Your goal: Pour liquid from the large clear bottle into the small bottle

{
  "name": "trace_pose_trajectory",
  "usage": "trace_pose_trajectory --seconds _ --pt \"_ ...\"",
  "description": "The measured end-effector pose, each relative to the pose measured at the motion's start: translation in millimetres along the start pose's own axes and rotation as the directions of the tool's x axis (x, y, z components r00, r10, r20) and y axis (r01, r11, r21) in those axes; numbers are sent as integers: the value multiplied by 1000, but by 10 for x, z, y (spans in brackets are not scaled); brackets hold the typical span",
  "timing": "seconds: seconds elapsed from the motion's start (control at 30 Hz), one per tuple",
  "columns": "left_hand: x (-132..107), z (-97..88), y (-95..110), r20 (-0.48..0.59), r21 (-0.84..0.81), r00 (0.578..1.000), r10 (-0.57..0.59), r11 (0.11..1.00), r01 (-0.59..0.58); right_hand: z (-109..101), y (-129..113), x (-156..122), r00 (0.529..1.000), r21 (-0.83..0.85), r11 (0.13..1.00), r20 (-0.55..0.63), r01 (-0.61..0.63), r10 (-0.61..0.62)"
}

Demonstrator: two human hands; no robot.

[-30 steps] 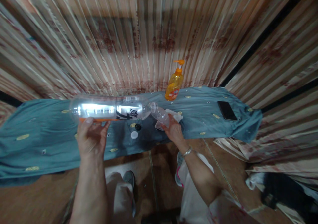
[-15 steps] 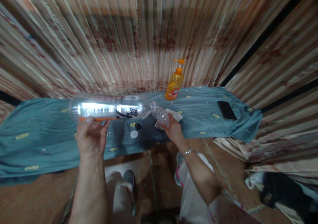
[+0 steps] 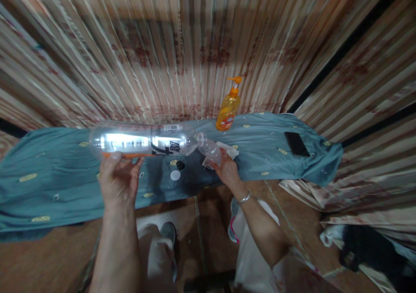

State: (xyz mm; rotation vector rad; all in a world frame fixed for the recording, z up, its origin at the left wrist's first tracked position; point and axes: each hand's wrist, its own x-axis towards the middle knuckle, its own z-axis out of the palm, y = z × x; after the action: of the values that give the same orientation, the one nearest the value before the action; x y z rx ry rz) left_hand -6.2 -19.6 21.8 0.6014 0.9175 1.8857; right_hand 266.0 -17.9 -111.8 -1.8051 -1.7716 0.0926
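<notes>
Left hand (image 3: pixel 117 181) gripping big bottle (image 3: pixel 143 141) level, right hand (image 3: pixel 227 171) clasping small bottle (image 3: pixel 210 150), mouths touching, above cloth (image 3: pixel 48 184) edge

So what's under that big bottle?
The left hand holds the big bottle from below, above teal cloth with a white cap and a black cap. The cloth hides what's below.
</notes>
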Motion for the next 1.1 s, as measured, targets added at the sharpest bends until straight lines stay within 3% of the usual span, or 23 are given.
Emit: trace_pose_trajectory --seconds 1.1 --pt "-5 -21 -5 19 6 1000 4 1000 -4 0 1 8 1000 -33 999 22 -10 11"
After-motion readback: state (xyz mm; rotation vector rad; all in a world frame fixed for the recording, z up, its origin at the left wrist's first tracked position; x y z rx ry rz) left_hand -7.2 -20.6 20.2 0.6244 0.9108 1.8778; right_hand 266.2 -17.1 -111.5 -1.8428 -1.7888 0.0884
